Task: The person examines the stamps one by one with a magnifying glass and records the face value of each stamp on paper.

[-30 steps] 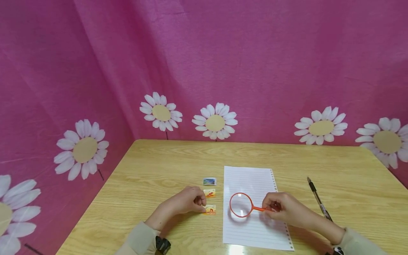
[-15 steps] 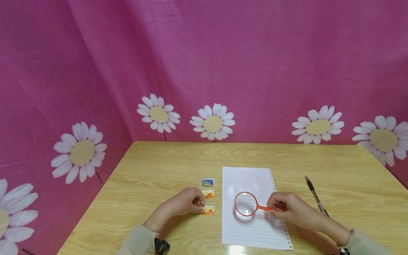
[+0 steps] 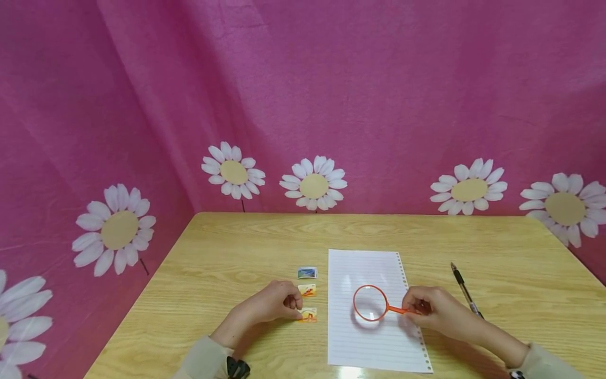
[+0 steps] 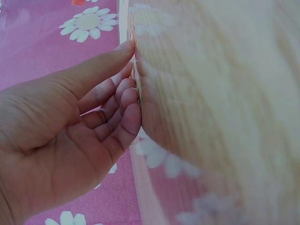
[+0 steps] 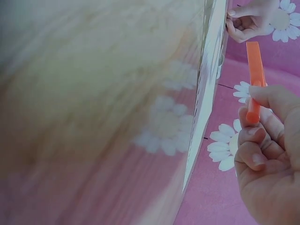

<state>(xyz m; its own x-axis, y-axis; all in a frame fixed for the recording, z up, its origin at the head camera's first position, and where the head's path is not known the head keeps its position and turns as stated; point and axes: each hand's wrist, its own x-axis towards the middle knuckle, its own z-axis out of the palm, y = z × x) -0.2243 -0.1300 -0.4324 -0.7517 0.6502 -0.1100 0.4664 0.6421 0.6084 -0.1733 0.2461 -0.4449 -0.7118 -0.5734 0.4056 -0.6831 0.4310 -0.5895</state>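
Observation:
My right hand (image 3: pixel 440 310) pinches the orange handle of a magnifying glass (image 3: pixel 396 309) between thumb and fingers. Its round lens hangs over a lined sheet of paper (image 3: pixel 374 342) and casts a shadow there; the right wrist view shows the handle (image 5: pixel 255 70) end-on. My left hand (image 3: pixel 269 305) rests on the table with loosely bent fingers, its thumb tip touching the left edge of the nearest yellow-orange postage stamp (image 3: pixel 310 315). Just behind lie a second orange stamp (image 3: pixel 309 290), near the index finger, and a blue stamp (image 3: pixel 307 272). In the left wrist view the left fingertips (image 4: pixel 131 117) touch the tabletop.
A black-capped clear pen (image 3: pixel 464 287) lies right of the paper, partly hidden by the right forearm. The wooden table (image 3: pixel 255 237) is glossy. Behind and left of it hangs a pink curtain (image 3: pixel 350 95) printed with white daisies.
My right hand has drawn the magnifying glass rightward over the paper, away from the stamps. The left hand keeps its place by the nearest stamp. The head view has shifted slightly.

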